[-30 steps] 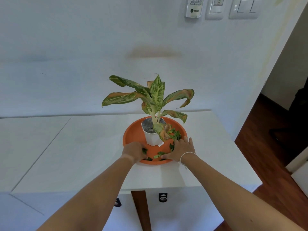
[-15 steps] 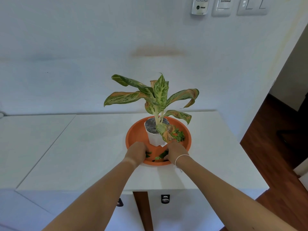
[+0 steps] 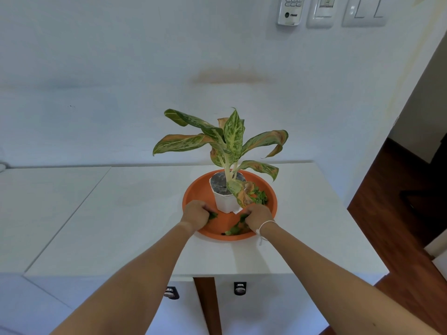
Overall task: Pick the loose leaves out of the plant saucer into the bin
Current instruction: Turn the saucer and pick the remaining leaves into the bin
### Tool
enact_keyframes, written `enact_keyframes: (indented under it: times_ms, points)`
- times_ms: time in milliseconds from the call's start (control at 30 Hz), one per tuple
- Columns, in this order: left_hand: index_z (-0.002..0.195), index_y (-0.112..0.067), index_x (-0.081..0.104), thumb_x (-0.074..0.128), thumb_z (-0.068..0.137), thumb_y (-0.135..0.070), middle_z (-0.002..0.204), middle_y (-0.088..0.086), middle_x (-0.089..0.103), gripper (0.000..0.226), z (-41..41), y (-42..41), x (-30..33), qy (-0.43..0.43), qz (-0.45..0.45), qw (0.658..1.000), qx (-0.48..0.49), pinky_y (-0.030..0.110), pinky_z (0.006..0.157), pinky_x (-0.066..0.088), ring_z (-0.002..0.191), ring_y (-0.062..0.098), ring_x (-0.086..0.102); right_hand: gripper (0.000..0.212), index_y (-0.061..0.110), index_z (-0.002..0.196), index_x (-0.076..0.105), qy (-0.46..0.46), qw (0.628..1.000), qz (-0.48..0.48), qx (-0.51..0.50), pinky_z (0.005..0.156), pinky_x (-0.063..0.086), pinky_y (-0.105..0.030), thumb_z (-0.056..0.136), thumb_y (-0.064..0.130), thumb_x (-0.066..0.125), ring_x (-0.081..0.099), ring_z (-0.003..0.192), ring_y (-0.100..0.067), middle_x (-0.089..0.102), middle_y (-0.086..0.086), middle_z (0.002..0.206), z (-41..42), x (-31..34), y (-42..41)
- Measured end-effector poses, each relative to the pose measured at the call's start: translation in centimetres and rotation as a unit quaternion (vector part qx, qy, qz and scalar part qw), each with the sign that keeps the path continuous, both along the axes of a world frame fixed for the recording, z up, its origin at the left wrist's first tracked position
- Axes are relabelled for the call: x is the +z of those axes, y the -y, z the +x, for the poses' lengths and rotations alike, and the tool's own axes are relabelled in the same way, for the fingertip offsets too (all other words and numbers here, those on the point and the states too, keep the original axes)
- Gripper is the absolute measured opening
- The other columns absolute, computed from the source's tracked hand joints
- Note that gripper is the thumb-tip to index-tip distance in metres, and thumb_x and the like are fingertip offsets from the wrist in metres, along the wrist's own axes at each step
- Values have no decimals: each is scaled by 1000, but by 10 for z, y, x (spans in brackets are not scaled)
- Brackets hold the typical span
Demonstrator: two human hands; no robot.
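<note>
Two hands of mine are down in the round orange plastic saucer, a little below the middle of the frame. My left hand is curled into a fist at the saucer's near-left side, with a bit of small green loose leaf poking out at its fingers, so it is closed on that leaf. My right hand is curled the same way at the near-right side, its fingers bunched down onto more loose green leaves that lie along the front rim; I cannot tell for sure whether the fingers pinch them or only press on them. A thin white string bracelet sits on my right wrist.

Behind my right hand, toward the saucer's right side, another small heap of green leaf scraps lies on the orange floor, apart from both hands. A white faceted plastic pot stands upright in the middle of the saucer, between and just beyond my hands, holding a plant with long variegated green-and-pink leaves; one browned leaf droops over the pot's right edge down toward my right hand.

The saucer rests on a white bench that fills the lower left and centre of the frame, against a white wall. At the upper right of the frame a white remote control in a wall holder hangs beside white wall switches. Dark wooden floor shows at the right edge.
</note>
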State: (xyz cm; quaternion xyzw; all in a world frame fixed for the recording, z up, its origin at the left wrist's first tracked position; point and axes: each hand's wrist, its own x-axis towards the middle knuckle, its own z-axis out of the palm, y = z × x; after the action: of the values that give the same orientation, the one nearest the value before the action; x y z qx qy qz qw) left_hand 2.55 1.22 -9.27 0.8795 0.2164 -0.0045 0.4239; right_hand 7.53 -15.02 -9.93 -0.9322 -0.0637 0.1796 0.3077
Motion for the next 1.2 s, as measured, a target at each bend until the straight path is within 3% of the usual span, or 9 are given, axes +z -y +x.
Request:
enact_keyframes:
  times_ms: [100, 200, 333, 400, 567, 733, 933, 1067, 1200]
  points:
    - [110, 0, 67, 33, 92, 9, 103, 7, 58, 40, -2, 0, 5, 14, -106, 993, 42, 8, 52, 46, 72, 7, 50, 40, 6, 120, 64, -63, 994, 81, -48, 66, 51, -22, 88, -7, 43, 55, 74, -21, 65, -9, 91, 3, 4, 3]
    - [104, -4, 66, 36, 95, -1, 102, 6, 56, 31, -3, -1, 5, 39, -160, 984, 71, 14, 55, 43, 71, 9, 51, 36, 2, 119, 63, -145, 962, 196, -124, 41, 44, -12, 92, -8, 41, 49, 55, -15, 56, -3, 78, 2, 11, 6]
    - [77, -20, 59, 34, 96, -10, 106, 4, 55, 33, -1, -5, -1, 53, -202, 972, 111, 29, 79, 41, 95, 20, 49, 39, -10, 128, 51, -224, 894, 352, -162, 51, 51, -15, 93, -14, 35, 53, 75, -16, 59, -14, 120, -3, 13, 9]
    - [74, -21, 56, 32, 95, -9, 102, 4, 53, 34, 1, -7, -3, 56, -234, 962, 127, 31, 78, 40, 95, 21, 47, 39, -10, 127, 48, -237, 863, 404, -190, 47, 52, -15, 93, -15, 32, 54, 79, -19, 49, -21, 136, -6, 14, 9]
    - [65, -17, 46, 32, 89, -2, 66, 2, 40, 32, -2, -6, 2, 63, -339, 921, 179, 17, 33, 29, 53, 16, 33, 36, -5, 79, 52, -281, 784, 483, -271, 37, 51, -21, 90, -16, 19, 48, 70, -25, 47, -18, 100, -8, 17, 14]
    - [64, -13, 41, 31, 85, 2, 61, 2, 35, 28, -11, -4, 9, 78, -422, 874, 227, 11, 31, 21, 47, 13, 26, 28, 1, 86, 48, -311, 716, 550, -295, 49, 52, -25, 85, -6, 21, 44, 69, -23, 48, -11, 83, -13, 21, 20]
    - [58, -16, 32, 33, 80, -11, 55, -2, 28, 23, -18, -3, 12, 73, -473, 850, 220, 13, 35, 18, 37, 10, 22, 23, -2, 85, 54, -322, 709, 569, -264, 64, 45, -29, 87, 15, 39, 45, 73, -23, 49, -11, 84, -16, 22, 23]
    - [62, -16, 35, 42, 92, -21, 58, -2, 29, 31, -16, -3, 12, 72, -463, 855, 222, 14, 34, 18, 42, 10, 23, 25, 4, 89, 52, -317, 713, 560, -277, 50, 50, -23, 95, 27, 47, 44, 65, -18, 45, -7, 75, -13, 20, 20]
    - [74, -13, 42, 41, 99, -31, 68, 1, 33, 30, -15, -4, 13, 71, -464, 856, 218, 13, 31, 22, 52, 11, 27, 36, 9, 67, 44, -306, 728, 528, -312, 39, 49, -17, 96, 30, 51, 40, 58, -17, 39, -5, 66, -11, 16, 20]
